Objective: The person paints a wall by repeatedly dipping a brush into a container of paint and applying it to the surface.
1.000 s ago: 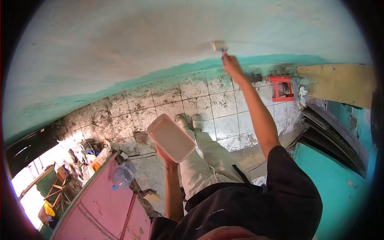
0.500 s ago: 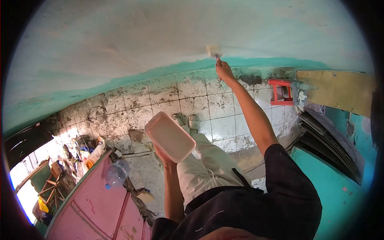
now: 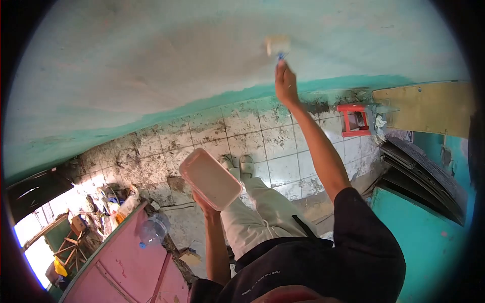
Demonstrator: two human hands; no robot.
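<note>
My right hand (image 3: 285,83) is stretched out and grips a paintbrush (image 3: 278,48) by its blue handle, the pale bristles pressed against the whitish wall (image 3: 166,55). My left hand (image 3: 206,206) holds up a pink rectangular tray (image 3: 209,178) filled with white paint, level in front of my body. Below the painted area runs a turquoise band (image 3: 212,98) along the foot of the wall. My light trousers and shoes (image 3: 241,162) show over the dirty tiled floor (image 3: 262,131).
A red plastic stool (image 3: 356,120) stands by the wall at the right, beside a wooden board (image 3: 427,103) and stacked dark sheets (image 3: 422,174). At lower left is a pink surface (image 3: 134,262) with a plastic bottle (image 3: 153,228) and clutter (image 3: 113,199) on the floor.
My right hand has swept the paintbrush upward on the wall, from near the turquoise band into the whitish area. The tray in my left hand stays almost where it was.
</note>
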